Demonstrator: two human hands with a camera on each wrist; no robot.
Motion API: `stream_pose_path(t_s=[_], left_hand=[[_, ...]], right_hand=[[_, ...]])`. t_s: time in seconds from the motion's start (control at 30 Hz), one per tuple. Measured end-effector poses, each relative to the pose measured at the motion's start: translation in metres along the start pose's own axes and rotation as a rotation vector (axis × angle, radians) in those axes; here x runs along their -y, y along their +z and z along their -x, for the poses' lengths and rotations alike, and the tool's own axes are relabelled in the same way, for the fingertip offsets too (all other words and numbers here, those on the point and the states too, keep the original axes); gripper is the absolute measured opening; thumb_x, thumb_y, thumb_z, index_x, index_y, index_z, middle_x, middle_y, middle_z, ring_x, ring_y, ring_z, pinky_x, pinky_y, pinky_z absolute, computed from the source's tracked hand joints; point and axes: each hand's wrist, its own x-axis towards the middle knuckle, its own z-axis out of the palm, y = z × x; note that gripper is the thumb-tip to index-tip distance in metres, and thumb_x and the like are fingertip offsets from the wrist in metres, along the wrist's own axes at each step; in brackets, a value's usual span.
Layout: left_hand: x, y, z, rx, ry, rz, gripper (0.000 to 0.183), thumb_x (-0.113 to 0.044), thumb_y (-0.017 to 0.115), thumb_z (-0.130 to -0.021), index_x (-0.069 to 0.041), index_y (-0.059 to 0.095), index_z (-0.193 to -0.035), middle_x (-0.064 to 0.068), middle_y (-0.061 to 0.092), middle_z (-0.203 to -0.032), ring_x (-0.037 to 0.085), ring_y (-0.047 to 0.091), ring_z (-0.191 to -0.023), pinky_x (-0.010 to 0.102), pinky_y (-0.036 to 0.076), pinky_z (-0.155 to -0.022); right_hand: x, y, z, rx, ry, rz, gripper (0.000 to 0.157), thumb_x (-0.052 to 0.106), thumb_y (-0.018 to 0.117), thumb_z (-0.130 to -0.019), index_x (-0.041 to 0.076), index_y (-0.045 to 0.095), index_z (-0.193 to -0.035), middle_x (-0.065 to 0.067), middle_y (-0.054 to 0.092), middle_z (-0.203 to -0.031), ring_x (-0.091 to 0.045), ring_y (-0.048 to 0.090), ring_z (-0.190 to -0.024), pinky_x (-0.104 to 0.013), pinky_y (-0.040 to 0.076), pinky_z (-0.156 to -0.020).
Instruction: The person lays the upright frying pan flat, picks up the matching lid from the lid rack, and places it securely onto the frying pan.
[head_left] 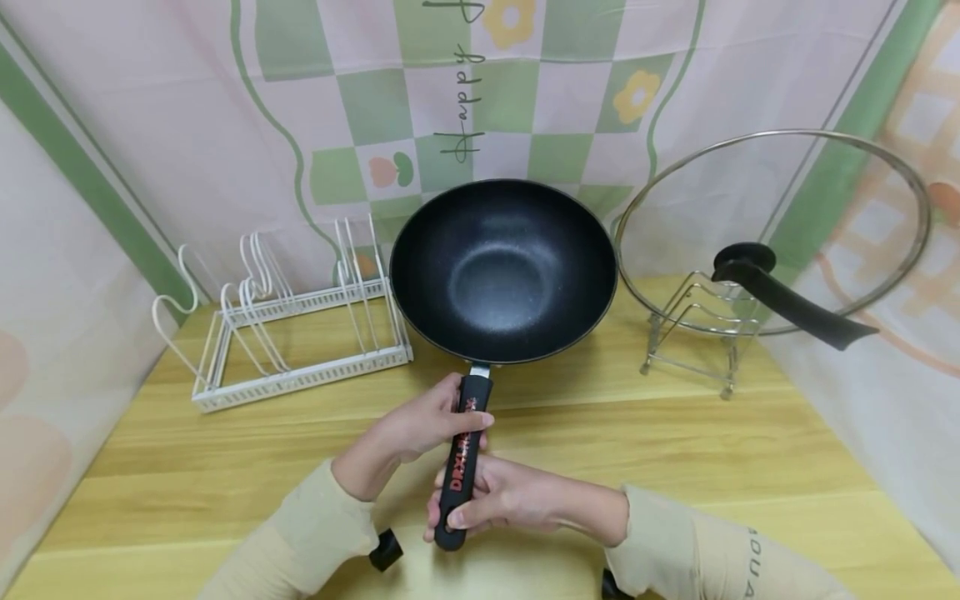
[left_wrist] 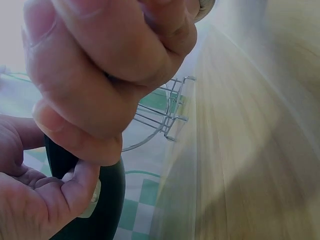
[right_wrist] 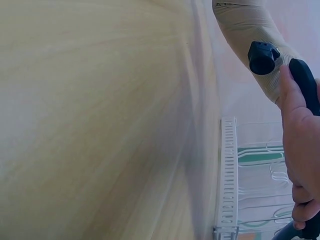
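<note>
beige sleeves (head_left: 300, 525) lead to the left hand (head_left: 429, 421) and right hand (head_left: 517, 493), both with fingers curled round the handle (head_left: 465, 454) of the wok (head_left: 502, 275), held above the table (head_left: 577, 421) between rack (head_left: 300, 381) and lid (head_left: 744, 257).

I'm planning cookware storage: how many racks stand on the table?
2: a white rack left of the wok, and a silver wire rack to its right, with the glass lid standing in it. No others show.

Kitchen-type corner; home or studio: cannot tell.
Evidence: wok (head_left: 502, 275) above wood-grain tabletop (head_left: 225, 483); left of wok, 1 white rack (head_left: 300, 382); right of wok, 1 wire stand (head_left: 690, 369) and glass lid (head_left: 744, 260); behind wok, printed cloth (head_left: 435, 100).
</note>
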Motion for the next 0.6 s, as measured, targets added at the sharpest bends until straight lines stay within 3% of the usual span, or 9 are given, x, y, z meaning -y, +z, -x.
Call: stream_pose_path(t_s=[0.23, 0.6], left_hand=[[0.003, 0.001, -0.002, 0.003, 0.005, 0.0, 0.025, 0.001, 0.056, -0.102, 0.002, 0.035, -0.116, 0.007, 0.066, -0.079, 0.013, 0.064, -0.068, 0.023, 0.05, -0.068], [0.007, 0.004, -0.007, 0.023, 0.023, 0.013, 0.019, 0.002, 0.054, -0.102, 0.003, 0.038, -0.113, 0.006, 0.065, -0.078, 0.013, 0.065, -0.068, 0.023, 0.052, -0.067]], right_hand=[[0.0, -0.004, 0.004, 0.026, 0.032, -0.049, 0.027, -0.002, 0.056, -0.099, 0.003, 0.042, -0.121, -0.003, 0.064, -0.115, -0.018, 0.066, -0.113, -0.043, 0.048, -0.105], [-0.004, -0.015, 0.005, 0.133, 0.041, -0.092, 0.024, 0.005, 0.053, -0.105, 0.006, 0.039, -0.124, -0.002, 0.059, -0.121, -0.018, 0.061, -0.123, -0.042, 0.043, -0.11]])
